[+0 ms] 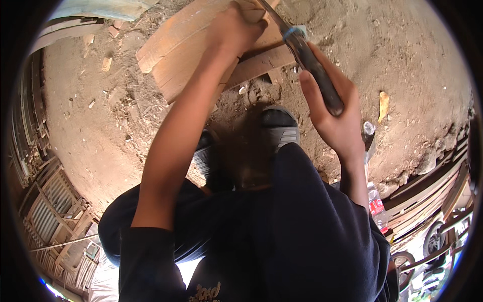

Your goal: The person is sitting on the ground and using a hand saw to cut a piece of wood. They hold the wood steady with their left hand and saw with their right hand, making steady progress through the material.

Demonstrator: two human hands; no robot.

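My right hand (pixel 337 108) is wrapped round the long dark handle of a tool (pixel 314 65), with a blue band near its upper end. The narrow part beyond the band runs up and left out of view, so its kind is hidden. My left hand (pixel 234 32) is at the top over the wooden boards (pixel 183 43), its fingers bent and thumb apart around a piece of wood (pixel 254 14). That hand is slightly blurred, and its fingertips are partly hidden. A lower wooden plank (pixel 261 65) lies just below, between the two hands.
My feet in dark sandals (pixel 282 132) stand on bare dirt near the boards. Stacked planks (pixel 427 189) and a clear plastic bottle (pixel 376 206) are at the right, with wheels (pixel 432 239) beyond. Wood scraps (pixel 106 64) are scattered left; a slatted structure (pixel 53 209) stands lower left.
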